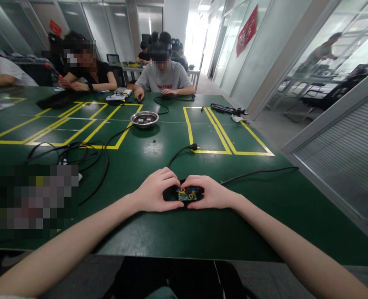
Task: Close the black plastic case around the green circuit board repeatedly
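I count two bare hands, my left hand (pixel 155 192) and right hand (pixel 211 193). There is one small black casing with a green circuit board (pixel 186 194), one round shiny metal bowl (pixel 144 119) and one black two-pin plug (pixel 195 146). Three people sit close by: a person in black (pixel 99 74), a person in grey (pixel 163 81) and a person in white (pixel 6 72).

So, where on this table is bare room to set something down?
Bare: inside right yellow rectangle; between metal bowl and left hand; right of the right hand, below the black cord. Crowded: tangled cables at left; circuit board between hands.
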The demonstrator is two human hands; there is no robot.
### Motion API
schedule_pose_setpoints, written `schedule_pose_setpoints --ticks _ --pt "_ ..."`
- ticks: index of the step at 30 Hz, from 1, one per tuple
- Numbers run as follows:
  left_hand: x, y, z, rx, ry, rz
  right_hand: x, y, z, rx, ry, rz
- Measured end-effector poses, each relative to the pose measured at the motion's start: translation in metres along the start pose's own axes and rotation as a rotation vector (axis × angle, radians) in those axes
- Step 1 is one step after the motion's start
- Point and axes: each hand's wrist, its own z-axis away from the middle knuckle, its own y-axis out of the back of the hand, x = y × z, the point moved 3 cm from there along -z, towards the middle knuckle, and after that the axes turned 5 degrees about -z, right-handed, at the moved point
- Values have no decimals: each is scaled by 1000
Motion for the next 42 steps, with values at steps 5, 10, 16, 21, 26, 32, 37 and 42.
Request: schedule_pose_setpoints --ticks 5,10,16,21,26,32,37,42 --pt "4 -3 0 -85 -5 -31 -7 -10 -1 31 82 -10" --pt "2 -4 2 -90 56 -59 -4 0 2 140 91 -28" --pt "-4 -6 3 -94 53 -39 1 2 2 146 62 36" --pt "-7 -6 3 -105 78 -55 0 3 2 174 90 78" --pt "-6 -7 2 -83 104 -33 -1 6 4 135 69 60" --pt "-6 -7 3 -74 115 -51 8 26 11 102 -9 158" --pt "-8 -7 3 -104 137 -57 14 30 12 25 -40 218" --pt "-12 -9 2 -122 142 -57 13 21 10 36 -17 193"
